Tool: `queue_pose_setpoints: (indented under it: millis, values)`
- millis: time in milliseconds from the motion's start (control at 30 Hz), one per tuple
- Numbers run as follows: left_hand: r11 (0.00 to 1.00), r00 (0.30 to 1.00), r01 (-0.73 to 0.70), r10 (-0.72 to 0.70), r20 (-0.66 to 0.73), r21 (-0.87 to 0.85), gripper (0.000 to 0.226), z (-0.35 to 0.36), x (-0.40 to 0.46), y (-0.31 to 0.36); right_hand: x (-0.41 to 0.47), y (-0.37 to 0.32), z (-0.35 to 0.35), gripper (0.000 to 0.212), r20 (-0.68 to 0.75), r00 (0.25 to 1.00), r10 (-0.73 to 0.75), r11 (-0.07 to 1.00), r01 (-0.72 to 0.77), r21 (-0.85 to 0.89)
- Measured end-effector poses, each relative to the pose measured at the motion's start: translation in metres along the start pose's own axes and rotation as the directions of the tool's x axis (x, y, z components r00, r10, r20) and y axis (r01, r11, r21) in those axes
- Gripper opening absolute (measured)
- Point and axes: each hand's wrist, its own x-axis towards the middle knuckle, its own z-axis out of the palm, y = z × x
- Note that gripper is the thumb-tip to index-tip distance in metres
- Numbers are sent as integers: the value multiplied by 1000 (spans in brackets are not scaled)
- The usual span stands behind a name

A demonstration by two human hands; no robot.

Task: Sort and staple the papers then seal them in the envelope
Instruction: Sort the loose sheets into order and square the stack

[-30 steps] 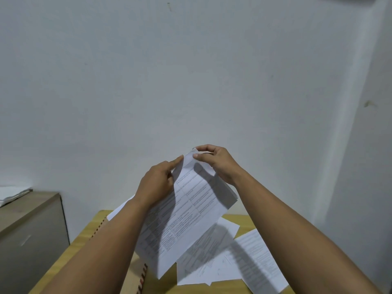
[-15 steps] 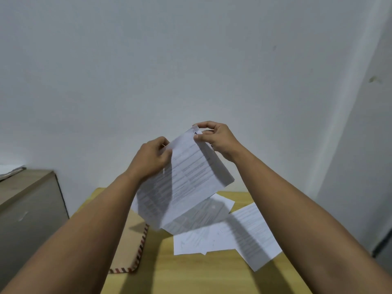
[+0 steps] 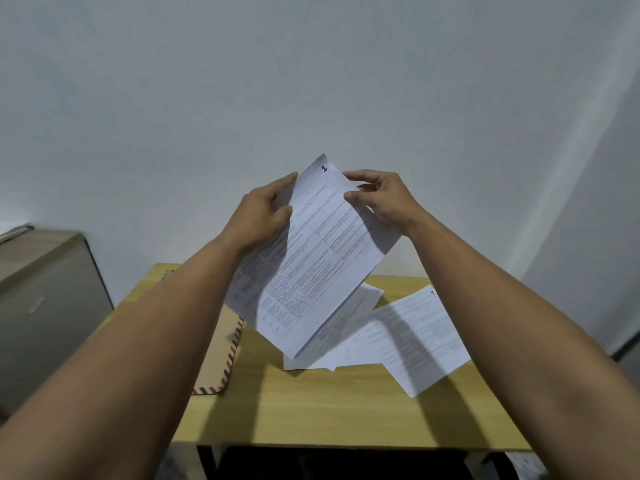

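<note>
I hold a small stack of printed white papers [image 3: 311,265] in the air above the table, tilted, with a blue "1" handwritten at its top corner. My left hand [image 3: 263,216] grips the stack's upper left edge and my right hand [image 3: 381,199] pinches its upper right edge. More printed sheets [image 3: 415,334] lie spread on the wooden table [image 3: 329,403] below, one marked "4". A brown envelope [image 3: 218,355] with a red, white and blue striped border lies flat at the left, partly hidden by my left forearm. No stapler is in view.
A grey-brown cabinet [image 3: 45,299] stands left of the table, with something pale on top at the frame edge. A plain white wall rises behind the table. The table's front edge runs across the bottom, with dark space beneath it.
The view has tilted down, showing more table and its front edge. Both hands shifted on the stack's top edges; the corner marked "1" now shows between them.
</note>
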Motion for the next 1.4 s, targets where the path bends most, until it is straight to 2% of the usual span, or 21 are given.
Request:
queue_pose_setpoints:
  millis: [267,500,667,767,900,1100,1167,1267,1400]
  values:
    - [999,997,0,-4,74,43,64,51,3,-11,-16,37,-17,46,-24,996,84,995,-85,-43]
    - [1000,987,14,-13,161,-5,62,104,10,-15,-31,74,-47,43,-44,983,177,984,-178,-26]
    - [999,971,46,-43,236,-7,63,131,16,-31,-27,112,-66,36,-151,948,279,948,-297,-117]
    - [996,965,93,-86,248,-14,63,144,17,-46,-27,149,-82,38,-215,909,357,877,-405,-257]
    - [993,957,115,-107,271,-13,63,165,16,-65,-38,207,-100,51,-268,814,516,661,-577,-480]
    - [985,939,164,-140,314,-54,61,199,25,-92,-50,273,-112,84,-287,669,685,383,-666,-639]
    - [974,928,209,-171,330,-83,61,208,27,-101,-49,286,-115,94,-310,637,705,344,-690,-637]
    - [965,917,243,-194,349,-102,60,219,29,-112,-44,302,-123,104,-305,618,724,355,-714,-604]
    - [968,915,234,-187,358,-94,58,227,28,-110,-43,319,-132,90,-321,591,740,370,-756,-540]
